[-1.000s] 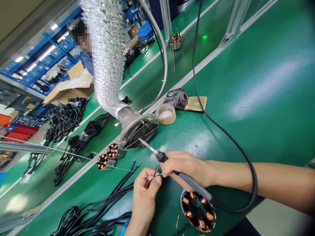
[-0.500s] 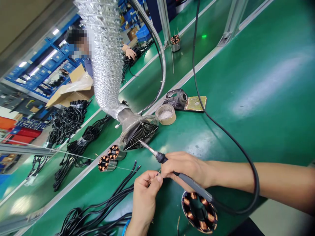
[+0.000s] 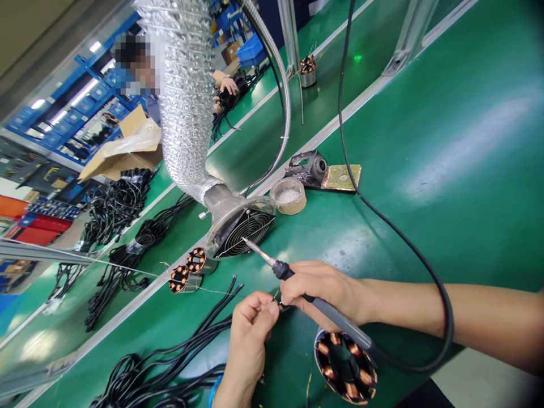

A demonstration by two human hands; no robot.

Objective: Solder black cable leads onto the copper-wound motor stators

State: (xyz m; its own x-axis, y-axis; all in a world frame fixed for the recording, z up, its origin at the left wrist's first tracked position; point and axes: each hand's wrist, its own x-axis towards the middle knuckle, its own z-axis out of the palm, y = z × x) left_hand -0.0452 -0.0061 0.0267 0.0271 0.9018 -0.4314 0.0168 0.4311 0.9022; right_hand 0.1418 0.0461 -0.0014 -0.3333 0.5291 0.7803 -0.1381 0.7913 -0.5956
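Note:
My right hand (image 3: 329,294) is wrapped round a soldering iron (image 3: 340,324). The iron's metal tip points up and left, in front of the round fan grille (image 3: 250,231). Just beside it, my left hand (image 3: 249,340) pinches a thin wire (image 3: 279,304) between thumb and forefinger. The wire's end lies by the right fingertips; whether they grip it too I cannot tell. A fine strand runs from near my left hand toward the upper left. Below my right hand stands a stator (image 3: 346,368) with copper windings, its top facing me.
Black cables (image 3: 170,362) lie left of my left hand. Two smaller-looking stators (image 3: 187,277) stand near the rail. A silver duct (image 3: 182,102) hangs to the fan hood. Behind are a round tub (image 3: 288,196) and an iron stand (image 3: 318,170). Another person's hand (image 3: 229,85) touches cables.
Both hands stay close together. They have come slightly apart, and more of the wire shows between the fingers. The whole view has shifted a little.

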